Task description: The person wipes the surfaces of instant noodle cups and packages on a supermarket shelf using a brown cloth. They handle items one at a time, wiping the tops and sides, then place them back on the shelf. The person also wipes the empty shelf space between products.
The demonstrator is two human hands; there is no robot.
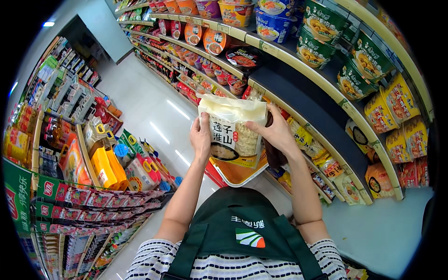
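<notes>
Between my two hands is a plastic bag of dried noodles (236, 131), held upright in front of my green apron, its pale top folded. My left hand (201, 138) grips the bag's left edge, thumb on the front. At the upper right side, my right hand (274, 127) pinches the bag with its thumb across the front. A dark brown thing, partly hidden, lies behind my right hand. Below the bag shows an orange-bottomed tray with a white rim (241, 182), partly covered by the bag.
Curved shelving with instant noodle bowls (241, 57) and cups runs along the right. A dark shelf board (308, 105) lies beside the bag. Bagged noodles (304, 140) fill lower shelves. At left stand racks with yellow bags (108, 168) and hanging snack packs (101, 201).
</notes>
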